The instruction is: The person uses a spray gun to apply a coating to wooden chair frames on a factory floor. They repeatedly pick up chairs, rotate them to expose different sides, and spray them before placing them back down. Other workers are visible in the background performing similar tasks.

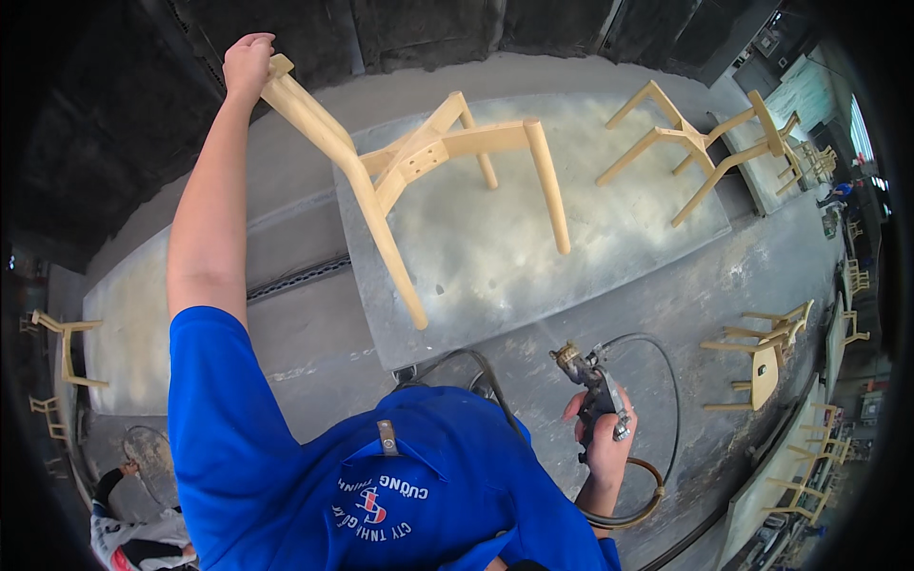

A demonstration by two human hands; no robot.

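Note:
My left hand [249,65], arm stretched far out, is closed round the top end of a pale wooden chair frame [314,122]. This frame leans tilted over a large grey board [457,295], its legs spread and its crossed rails with small holes facing up. Lower right, my right hand [609,433] grips a spray gun [602,395] by its handle. The gun's brass-coloured nozzle points up and left toward the board, apart from the frame. A dark hose [678,409] loops round beside my right hand; its lower part is brownish.
A second chair frame [700,143] rests at the board's far right end. Another frame [764,357] stands on the floor at right. A chain track [297,276] runs left of the board. At lower left another person [143,533] is at work near more frames.

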